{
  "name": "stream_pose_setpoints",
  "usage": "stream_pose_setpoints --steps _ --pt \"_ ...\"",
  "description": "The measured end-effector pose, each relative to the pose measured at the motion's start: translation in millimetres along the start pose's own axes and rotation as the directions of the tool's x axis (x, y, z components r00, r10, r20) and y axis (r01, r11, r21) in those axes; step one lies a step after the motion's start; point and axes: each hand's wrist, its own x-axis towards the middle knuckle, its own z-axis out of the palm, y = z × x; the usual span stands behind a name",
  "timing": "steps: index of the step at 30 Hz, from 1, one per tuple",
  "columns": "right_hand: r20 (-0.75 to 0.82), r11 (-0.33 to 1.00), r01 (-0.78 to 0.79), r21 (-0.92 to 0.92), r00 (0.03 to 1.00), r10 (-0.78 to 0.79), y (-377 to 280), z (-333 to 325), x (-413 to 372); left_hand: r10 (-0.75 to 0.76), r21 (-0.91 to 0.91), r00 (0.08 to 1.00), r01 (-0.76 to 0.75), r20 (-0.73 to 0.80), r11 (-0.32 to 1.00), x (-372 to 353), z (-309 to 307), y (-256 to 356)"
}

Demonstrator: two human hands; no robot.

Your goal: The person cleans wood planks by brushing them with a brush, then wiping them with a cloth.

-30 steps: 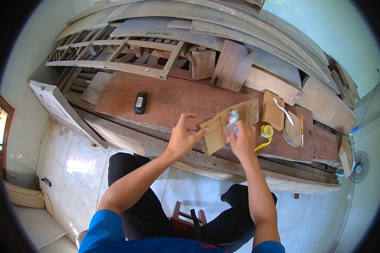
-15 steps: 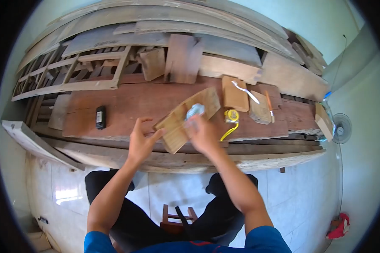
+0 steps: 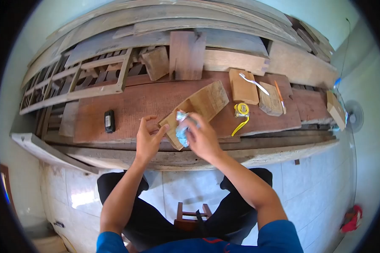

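A curved piece of wood (image 3: 207,101) lies at a slant over the reddish-brown plank in front of me. At its near left end my left hand (image 3: 148,139) grips the corner, thumb on the face and fingers behind the edge. A crumpled light-blue and white cloth (image 3: 182,134) is bunched in my right hand (image 3: 202,139), whose fingers are closed around it. That cloth presses against the left part of the wood's face. The underside of the wood is hidden.
Right of the wood sit a yellow tape measure (image 3: 241,110), a block (image 3: 245,95) with a white toothbrush (image 3: 254,83), a smaller block (image 3: 270,101) and a brush (image 3: 280,98). A small black device (image 3: 109,121) lies left. Stacked boards (image 3: 164,27) rise behind.
My right hand has slid the cloth down and left along the wood, toward its near end. The left hand keeps its place at the corner. The whole view has shifted slightly.
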Motion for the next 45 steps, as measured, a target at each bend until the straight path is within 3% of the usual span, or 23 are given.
stream_pose_setpoints --steps 1,3,6,9,10,14,17,18,19,20,21,23,24,26,27,29,30,32,35,38,41,43,45 --pt "-0.013 0.98 0.199 0.01 0.98 -0.198 -2.9 3.8 -3.6 0.006 -0.045 1.0 -0.005 0.011 0.999 3.1 2.1 0.7" --pt "0.081 0.951 0.305 -0.044 0.95 -0.301 -14.5 10.8 -11.0 -0.004 -0.089 0.999 0.007 0.034 0.996 6.4 -0.9 -1.6" --pt "0.223 0.931 0.356 -0.084 0.917 -0.33 -5.9 15.1 -15.5 -0.055 -0.12 0.998 0.055 0.009 0.991 12.0 -1.6 -11.9" --pt "0.228 0.924 0.379 0.057 0.896 -0.382 22.8 7.2 3.3 -0.185 -0.149 0.982 0.176 -0.047 0.973 14.2 1.4 -8.9" --pt "0.26 0.906 0.423 0.01 0.874 -0.411 32.6 3.6 11.6 -0.236 -0.165 0.969 0.221 -0.071 0.961 13.1 4.7 -6.3" --pt "0.379 0.967 0.158 0.201 0.897 -0.225 14.6 -6.2 9.4 -0.178 -0.22 0.981 0.157 -0.08 0.963 14.5 9.2 -25.6" --pt "0.299 0.925 0.379 -0.032 0.887 -0.353 -9.6 -6.8 0.8 -0.175 -0.244 0.982 0.154 -0.068 0.958 9.8 9.5 -28.2" --pt "0.218 0.944 0.278 0.177 0.925 -0.313 -0.9 -12.1 6.8 -0.168 -0.245 0.983 0.147 -0.07 0.958 10.7 10.9 -26.0" --pt "0.251 0.985 0.114 0.133 0.957 -0.145 10.8 -21.0 14.8 -0.167 -0.246 0.984 0.146 -0.068 0.958 9.4 10.6 -24.0" --pt "0.276 0.996 -0.051 0.077 0.961 0.028 24.0 -32.7 24.8 -0.135 -0.078 0.987 0.128 -0.087 0.989 8.8 8.9 -21.3" --pt "0.287 0.978 -0.207 0.012 0.938 0.195 30.6 -40.2 30.0 -0.096 -0.067 0.993 0.091 -0.075 0.994 5.7 13.1 -14.6" --pt "0.174 0.989 -0.135 -0.065 0.974 0.144 37.4 -30.4 19.7 -0.018 -0.057 0.998 0.015 -0.061 0.998 -3.4 24.9 0.8" --pt "0.121 0.99 -0.091 -0.109 0.987 0.104 37.9 -26.1 16.8 0.105 0.102 0.994 -0.102 -0.028 0.99 -3.9 25.9 4.5" --pt "0.054 0.995 0.099 0.027 0.994 -0.1 10.4 -14.8 8.6 0.318 0.393 0.945 -0.324 0.082 0.86 -5.5 27.6 7.4" --pt "0.01 0.982 0.165 0.094 0.986 -0.166 -0.7 -12.0 5.6 0.356 0.397 0.928 -0.368 0.105 0.841 -7.2 28.7 7.1" --pt "0.019 0.98 0.2 0.009 0.98 -0.2 1.2 -16.9 7.8 0.433 0.406 0.888 -0.457 0.156 0.791 -4.6 29.4 9.4" --pt "0.012 0.983 0.183 -0.029 0.983 -0.183 12.3 -22.1 9.2 0.585 0.551 0.774 -0.606 0.243 0.573 -6.8 29.2 21.1" --pt "-0.09 0.972 0.156 -0.177 0.981 -0.174 38.3 -29.5 17.2 0.542 0.532 0.799 -0.587 0.26 0.61 -0.1 26.2 7.0" --pt "-0.152 0.988 -0.065 -0.143 0.987 0.043 61.1 -43.1 27.2 0.454 0.552 0.868 -0.483 0.201 0.679 -1.7 29.5 4.4" --pt "-0.153 0.973 -0.055 -0.226 0.988 0.02 67.8 -28.4 16.9 0.379 0.532 0.914 -0.396 0.147 0.749 -5.8 34.7 -1.1" --pt "-0.157 0.986 0.005 -0.164 0.987 -0.031 67.6 -15.8 13.5 0.332 0.49 0.94 -0.327 0.08 0.808 -2.3 34.5 -12.5" --pt "-0.25 0.996 0.043 -0.083 0.966 -0.063 59.0 -19.9 18.3 0.298 0.428 0.954 -0.287 0.043 0.857 4.2 33.7 -11.3" --pt "-0.283 0.997 0.077 -0.032 0.956 -0.082 58.5 -27.8 22.4 0.175 0.372 0.985 -0.159 -0.008 0.914 7.5 33.2 -9.5"
